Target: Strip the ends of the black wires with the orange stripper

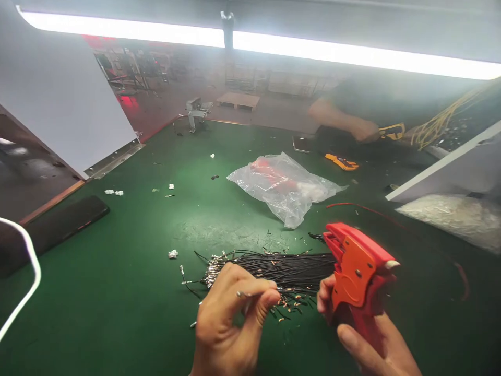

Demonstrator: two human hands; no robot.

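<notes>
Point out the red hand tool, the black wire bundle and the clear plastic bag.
Red pistol-shaped hand tool (pixel 355 274): head view, orange side plate.
Black wire bundle (pixel 291 267): head view, middle strands.
Clear plastic bag (pixel 285 189): head view, crumpled middle.

Main light: overhead tube lamp (pixel 129 30), spanning the top in two lengths, burnt out to featureless white. Glare: milky haze below the lamp, thickest at upper right, washing out contrast. Tabletop (pixel 156 224): brightest around the middle, falling to dark green at the lower corners. Background: dim, soft, detail smeared; red glow (pixel 128 102) at upper left. Highlights: crinkled glints on plastic bag (pixel 289 196); small sparkles on metal wire ends (pixel 213 269). Sharpness: left hand (pixel 230 318) fairly crisp; red strand (pixel 364 207) fading into blur toward the right.
</notes>
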